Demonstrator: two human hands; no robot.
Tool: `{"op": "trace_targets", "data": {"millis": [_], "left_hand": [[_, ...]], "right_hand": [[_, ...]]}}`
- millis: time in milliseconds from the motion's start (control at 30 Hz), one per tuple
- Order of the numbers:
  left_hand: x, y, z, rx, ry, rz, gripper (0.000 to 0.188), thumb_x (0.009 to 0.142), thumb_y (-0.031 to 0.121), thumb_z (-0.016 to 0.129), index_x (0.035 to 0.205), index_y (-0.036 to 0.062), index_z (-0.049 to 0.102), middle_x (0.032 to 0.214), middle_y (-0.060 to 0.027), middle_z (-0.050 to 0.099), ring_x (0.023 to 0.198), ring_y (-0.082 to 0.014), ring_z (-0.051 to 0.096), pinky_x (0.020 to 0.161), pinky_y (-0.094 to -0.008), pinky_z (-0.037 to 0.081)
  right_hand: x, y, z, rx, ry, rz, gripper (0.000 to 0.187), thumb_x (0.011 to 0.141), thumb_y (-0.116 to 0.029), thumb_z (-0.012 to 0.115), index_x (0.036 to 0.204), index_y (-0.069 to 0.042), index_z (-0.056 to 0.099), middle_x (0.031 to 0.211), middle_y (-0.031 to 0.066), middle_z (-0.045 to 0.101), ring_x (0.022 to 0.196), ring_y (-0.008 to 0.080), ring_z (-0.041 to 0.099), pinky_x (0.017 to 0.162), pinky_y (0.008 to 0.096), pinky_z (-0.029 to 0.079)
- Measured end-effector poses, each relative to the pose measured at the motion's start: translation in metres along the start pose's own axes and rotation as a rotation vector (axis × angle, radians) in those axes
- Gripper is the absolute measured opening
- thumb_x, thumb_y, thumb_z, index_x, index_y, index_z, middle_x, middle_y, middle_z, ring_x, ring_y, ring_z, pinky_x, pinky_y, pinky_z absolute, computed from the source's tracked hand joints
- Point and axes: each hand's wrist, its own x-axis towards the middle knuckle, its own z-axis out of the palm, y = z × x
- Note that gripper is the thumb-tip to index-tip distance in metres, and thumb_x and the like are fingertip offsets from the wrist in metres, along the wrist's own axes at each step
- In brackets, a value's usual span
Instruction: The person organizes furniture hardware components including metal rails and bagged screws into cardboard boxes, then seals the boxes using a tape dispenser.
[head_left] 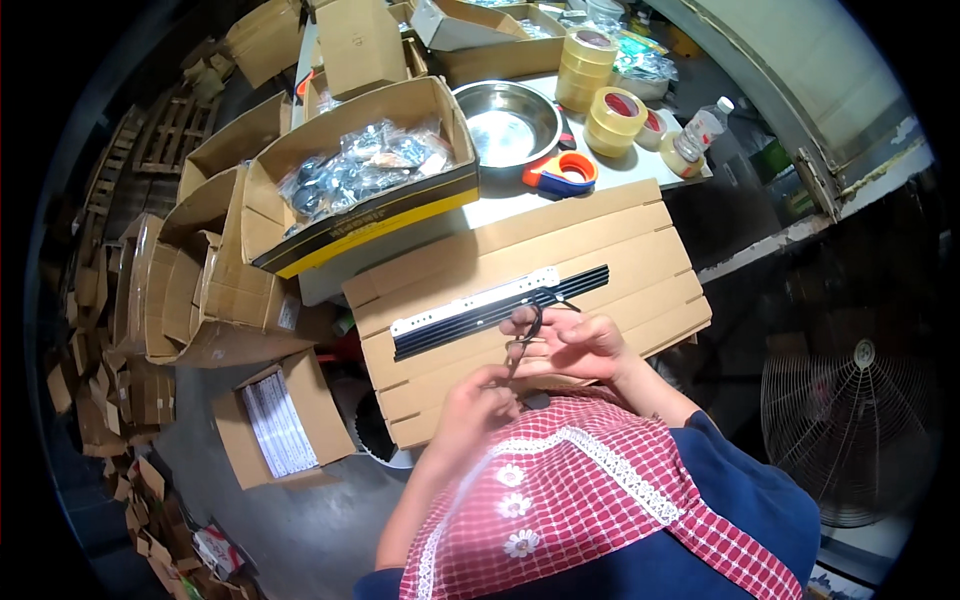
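Observation:
A thin black cord (537, 325) runs in a loop between my hands, just above the cardboard sheet. My left hand (478, 405) is closed in a pinch on its lower part, a little blurred. In my right hand (578, 348), palm turned up, the cord passes over the curled fingers. Beyond the hands, a bundle of long black bars (455, 333) lies slantwise on the flat cardboard (460, 390), touching a white strip with small holes (470, 300) along its far side. More black cord rests on the bundle's right part.
An open carton (370, 230) of small plastic bags stands at the far left of the table, beside a metal bowl (508, 125). Tape rolls (612, 125), an orange-and-blue tape dispenser (562, 175) and a bottle (703, 130) are behind the cardboard. A fan (845, 430) stands at right.

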Motion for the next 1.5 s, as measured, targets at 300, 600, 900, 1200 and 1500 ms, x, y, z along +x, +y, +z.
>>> {"op": "trace_targets", "data": {"millis": [300,600,900,1200,1500], "left_hand": [[0.002,0.009,0.018,0.170,0.023,-0.001,0.019,0.102,0.011,0.058,0.116,-0.0017,0.058,0.076,0.0011,0.053,0.069,-0.0065,0.049,0.068,-0.0230,0.043],[0.002,0.014,0.022,0.056,-0.005,-0.009,0.017,0.105,0.013,0.055,0.117,-0.0002,0.056,0.080,-0.0005,0.055,0.074,-0.0091,0.055,0.086,-0.0285,0.051],[0.012,0.013,0.029,0.690,-0.050,0.180,0.016,0.106,0.016,0.059,0.112,0.0021,0.058,0.100,-0.0032,0.065,0.090,-0.0077,0.061,0.084,-0.0262,0.053],[0.008,0.022,0.031,-0.002,0.026,0.283,0.021,0.110,0.020,0.049,0.118,0.0011,0.056,0.097,-0.0030,0.061,0.077,-0.0077,0.057,0.070,-0.0245,0.049],[0.024,0.018,0.037,0.155,0.081,0.436,0.030,0.112,0.027,0.046,0.126,0.0019,0.055,0.100,-0.0050,0.065,0.077,-0.0089,0.058,0.069,-0.0271,0.050]], "right_hand": [[-0.003,-0.011,-0.003,-0.351,0.219,0.015,0.033,0.099,-0.012,0.062,0.125,0.008,0.061,0.126,0.0221,0.063,0.104,0.0352,0.071,0.100,0.0468,0.058],[-0.001,0.005,0.016,-0.635,0.295,-0.284,0.020,0.097,-0.010,0.061,0.109,0.006,0.068,0.116,0.0193,0.067,0.083,0.0220,0.072,0.075,0.0346,0.062],[-0.005,0.014,0.015,-0.959,0.232,-0.691,0.012,0.087,-0.001,0.061,0.093,0.006,0.069,0.106,0.0191,0.068,0.063,0.0146,0.067,0.065,0.0257,0.055],[-0.002,-0.015,0.003,-0.428,0.129,-0.541,0.049,0.077,-0.020,0.066,0.118,0.007,0.068,0.135,0.0227,0.061,0.131,0.0333,0.055,0.120,0.0479,0.032],[0.010,0.034,0.037,-0.816,0.347,-0.312,0.052,0.110,-0.034,0.044,0.150,0.000,0.042,0.141,0.0149,0.058,0.121,0.0195,0.059,0.093,0.0319,0.052]]}}
